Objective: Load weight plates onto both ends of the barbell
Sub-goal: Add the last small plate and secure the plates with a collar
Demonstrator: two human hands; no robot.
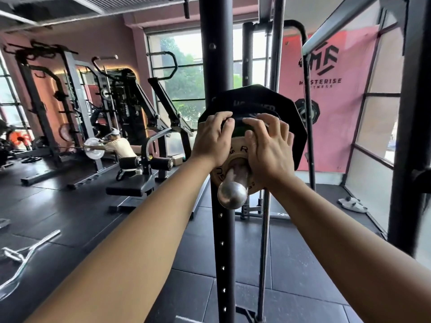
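The chrome end of the barbell sleeve [232,192] points toward me at chest height. A small tan plate [235,152] with dark letters sits on the sleeve, and a large black plate [263,101] stands behind it. My left hand [213,138] grips the tan plate's upper left rim, fingers curled over the top. My right hand [270,145] covers its right side with fingers spread over the edge. A dark smaller plate with a green mark shows between my hands.
A black rack upright [217,54] with holes stands just left of the sleeve. A second upright [410,136] is at right. A curl bar [25,257] lies on the floor at left. A person uses a machine [121,145] in the background.
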